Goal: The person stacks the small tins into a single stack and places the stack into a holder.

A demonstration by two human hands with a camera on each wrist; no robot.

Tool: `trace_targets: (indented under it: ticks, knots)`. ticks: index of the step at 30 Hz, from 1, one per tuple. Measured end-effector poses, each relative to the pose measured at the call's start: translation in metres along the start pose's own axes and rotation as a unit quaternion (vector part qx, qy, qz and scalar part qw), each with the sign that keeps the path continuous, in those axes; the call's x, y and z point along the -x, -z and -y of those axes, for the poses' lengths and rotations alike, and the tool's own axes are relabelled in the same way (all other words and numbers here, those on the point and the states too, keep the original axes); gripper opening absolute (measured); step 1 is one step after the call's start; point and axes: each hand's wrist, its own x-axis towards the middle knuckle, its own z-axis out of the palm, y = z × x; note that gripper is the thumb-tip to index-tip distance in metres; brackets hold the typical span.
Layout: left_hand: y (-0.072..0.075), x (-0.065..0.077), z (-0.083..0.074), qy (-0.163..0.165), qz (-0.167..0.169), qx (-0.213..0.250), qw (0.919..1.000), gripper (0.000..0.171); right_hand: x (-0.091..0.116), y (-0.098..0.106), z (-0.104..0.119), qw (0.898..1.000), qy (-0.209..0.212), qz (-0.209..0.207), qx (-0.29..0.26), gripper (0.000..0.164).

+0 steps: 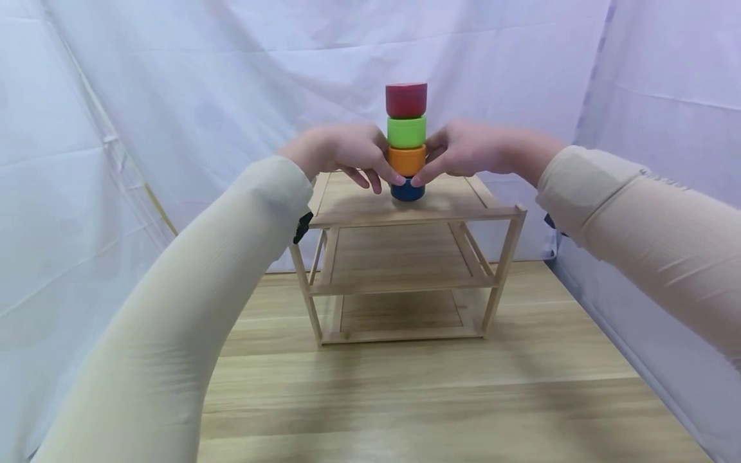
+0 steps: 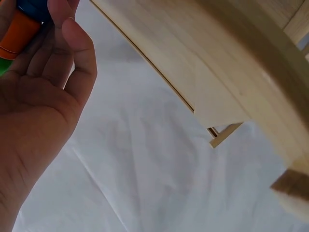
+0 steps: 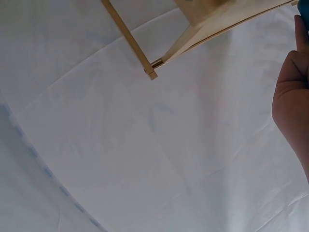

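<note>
A tower of round cups stands upright over the top board of a wooden shelf (image 1: 370, 199). From the top come a red cup (image 1: 406, 100), a green cup (image 1: 407, 132), an orange cup (image 1: 408, 161) and a blue cup (image 1: 408, 190). My left hand (image 1: 356, 153) holds the tower's left side, its thumb at the blue cup and its fingers reaching behind. From the right, my right hand (image 1: 476, 149) grips it likewise, thumb at the orange and blue cups. In the left wrist view, fingers curve beside the orange cup (image 2: 18, 35). The right wrist view cuts off most of the right hand (image 3: 293, 89).
The shelf has a middle board (image 1: 399, 257) and a bottom board (image 1: 402, 312), with slanted side posts. It stands on a wood-grain table (image 1: 405, 399). White sheets (image 1: 509, 71) hang behind and at both sides. A thin pole (image 1: 116, 138) leans at the left.
</note>
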Motion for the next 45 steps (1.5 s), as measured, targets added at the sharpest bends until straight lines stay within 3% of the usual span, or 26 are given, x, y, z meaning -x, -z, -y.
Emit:
trace_targets:
  ticks: [18, 27, 35, 45]
  knots:
    - [-0.006, -0.015, 0.001, 0.022, -0.007, 0.009, 0.9997, 0.046, -0.004, -0.008, -0.012, 1.000, -0.002, -0.005, -0.012, 0.070]
    - [-0.007, -0.013, 0.002, 0.036, -0.015, 0.022, 0.9990, 0.051, -0.008, -0.011, -0.012, 1.000, -0.013, -0.007, -0.009, 0.065]
    - [-0.008, -0.015, 0.006, 0.026, -0.022, 0.025, 0.9991, 0.049, -0.009, -0.011, -0.011, 1.000, -0.010, -0.002, -0.019, 0.056]
    - [-0.005, -0.009, 0.006, 0.034, -0.024, 0.005, 0.9991, 0.056, -0.010, -0.014, -0.011, 0.999, -0.007, 0.009, -0.049, 0.062]
